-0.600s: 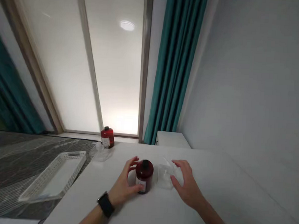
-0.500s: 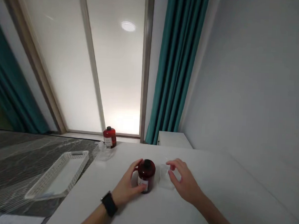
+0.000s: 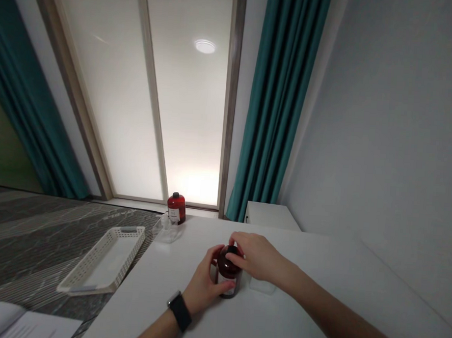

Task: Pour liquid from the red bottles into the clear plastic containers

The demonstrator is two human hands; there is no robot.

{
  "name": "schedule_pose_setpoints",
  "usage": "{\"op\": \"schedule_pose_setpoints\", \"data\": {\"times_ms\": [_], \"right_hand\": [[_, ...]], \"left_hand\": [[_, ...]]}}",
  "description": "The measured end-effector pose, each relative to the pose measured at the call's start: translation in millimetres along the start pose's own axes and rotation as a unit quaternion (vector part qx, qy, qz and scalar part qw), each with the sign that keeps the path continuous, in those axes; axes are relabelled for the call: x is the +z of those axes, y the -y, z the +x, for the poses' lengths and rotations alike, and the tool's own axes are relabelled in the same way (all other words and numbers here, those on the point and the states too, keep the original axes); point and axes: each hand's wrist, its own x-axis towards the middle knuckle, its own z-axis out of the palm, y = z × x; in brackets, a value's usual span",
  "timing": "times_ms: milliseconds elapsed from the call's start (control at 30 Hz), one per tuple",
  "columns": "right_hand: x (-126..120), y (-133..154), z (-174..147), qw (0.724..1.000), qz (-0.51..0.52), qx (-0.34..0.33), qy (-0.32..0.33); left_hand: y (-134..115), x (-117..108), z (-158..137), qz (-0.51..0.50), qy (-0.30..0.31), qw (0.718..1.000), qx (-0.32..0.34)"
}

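Observation:
A dark red-brown bottle [image 3: 226, 266] with a white label stands upright on the white table. My left hand [image 3: 208, 280], with a black watch on its wrist, is wrapped round the bottle's body from the left. From the right, my right hand [image 3: 252, 253] reaches over the top, its thumb and fingers closed round the dark cap, which is mostly hidden. Just under my right wrist lies a clear plastic tray [image 3: 262, 286], partly covered by the hand.
A second red bottle [image 3: 176, 208] with a black cap stands at the table's far left corner, beside another clear plastic tray [image 3: 167, 231]. Lower, left of the table, are a white perforated basket [image 3: 74, 280] and an open book [image 3: 36, 325]. A white cabinet [image 3: 271, 215] stands behind.
My right hand has moved left from above the clear tray onto the bottle's cap and closed there. My left hand keeps its hold on the bottle. The whole view has shifted slightly.

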Motion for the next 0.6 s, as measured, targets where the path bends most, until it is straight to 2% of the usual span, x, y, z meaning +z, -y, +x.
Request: {"op": "schedule_pose_setpoints", "data": {"times_ms": [167, 600], "right_hand": [[-4, 0, 5, 0.999, 0.009, -0.017, 0.026], [-18, -7, 10, 0.986, 0.054, -0.116, 0.108]], "left_hand": [[-6, 0, 0, 0.003, -0.002, 1.000, -0.011], [-13, -3, 2, -0.023, 0.008, 1.000, -0.019]]}}
